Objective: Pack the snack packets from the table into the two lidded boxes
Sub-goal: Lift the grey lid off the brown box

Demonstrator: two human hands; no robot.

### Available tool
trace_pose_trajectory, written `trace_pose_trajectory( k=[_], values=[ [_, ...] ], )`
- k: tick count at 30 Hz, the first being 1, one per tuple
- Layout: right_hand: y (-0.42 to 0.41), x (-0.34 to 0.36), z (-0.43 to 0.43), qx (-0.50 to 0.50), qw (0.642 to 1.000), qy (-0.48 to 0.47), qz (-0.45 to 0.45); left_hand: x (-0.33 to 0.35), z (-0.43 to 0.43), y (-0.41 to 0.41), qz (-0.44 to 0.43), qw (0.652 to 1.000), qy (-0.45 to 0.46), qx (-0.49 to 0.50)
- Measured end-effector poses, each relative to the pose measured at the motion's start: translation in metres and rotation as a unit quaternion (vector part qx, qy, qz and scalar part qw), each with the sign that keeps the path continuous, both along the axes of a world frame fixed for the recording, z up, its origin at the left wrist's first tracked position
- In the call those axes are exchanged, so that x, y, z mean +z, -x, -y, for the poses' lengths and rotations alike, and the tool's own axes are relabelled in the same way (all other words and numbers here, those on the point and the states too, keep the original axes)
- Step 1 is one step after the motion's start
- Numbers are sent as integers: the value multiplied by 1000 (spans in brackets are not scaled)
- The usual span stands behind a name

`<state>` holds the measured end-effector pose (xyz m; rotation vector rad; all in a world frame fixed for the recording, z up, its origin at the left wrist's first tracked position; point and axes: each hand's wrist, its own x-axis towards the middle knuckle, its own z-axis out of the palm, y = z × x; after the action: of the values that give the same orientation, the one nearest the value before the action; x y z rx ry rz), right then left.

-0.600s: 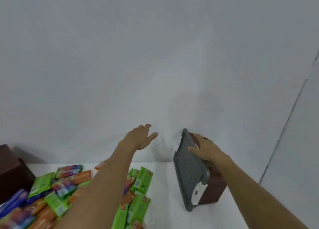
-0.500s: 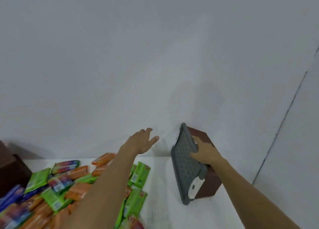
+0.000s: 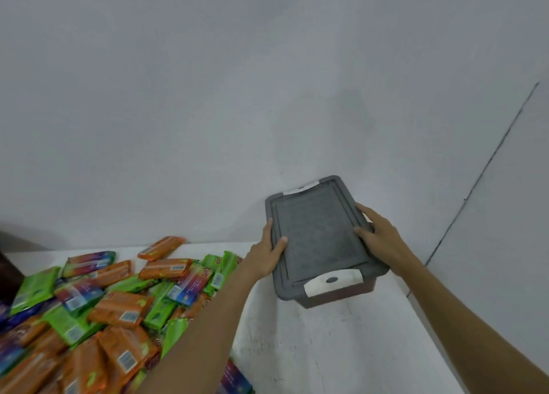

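Observation:
A dark brown box with a grey lid [image 3: 315, 233] and white latches sits at the table's far right, near the wall, lid facing up. My left hand [image 3: 267, 252] grips the lid's left edge, thumb on top. My right hand [image 3: 378, 234] grips the right edge, fingers curled over the rim. A heap of snack packets [image 3: 118, 301], orange, green and multicoloured, covers the left half of the table. The second box [image 3: 9, 275] shows only as a dark brown corner at the left edge.
The white table [image 3: 326, 349] has bare surface in front of the held box. A white wall rises right behind the table, and the table's right edge runs diagonally under my right forearm.
The box was tipped on its side with only my right hand on it. Now it sits level, lid up, and my left hand has come across to grip its left edge.

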<state>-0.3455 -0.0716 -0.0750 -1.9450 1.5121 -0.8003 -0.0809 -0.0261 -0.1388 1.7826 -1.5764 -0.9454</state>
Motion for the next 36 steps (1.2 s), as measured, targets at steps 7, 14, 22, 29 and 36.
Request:
trace_pose_trajectory(
  k=[7, 14, 22, 29, 36],
  values=[
    [8, -23, -19, -31, 996, -6, 89, 5, -2, 7, -43, 994, 90, 39],
    [17, -16, 0, 45, 990, 30, -129, 17, -11, 2, 53, 991, 121, 10],
    [25, 17, 38, 121, 950, 98, -270, 52, -11, 2, 86, 980, 140, -108],
    [52, -20, 30, 171, 960, 7, -221, 41, -6, 11, 158, 973, 113, -122],
    [71, -71, -42, 73, 982, 27, -170, 7, -20, 28, 189, 976, 67, -89]
  ],
)
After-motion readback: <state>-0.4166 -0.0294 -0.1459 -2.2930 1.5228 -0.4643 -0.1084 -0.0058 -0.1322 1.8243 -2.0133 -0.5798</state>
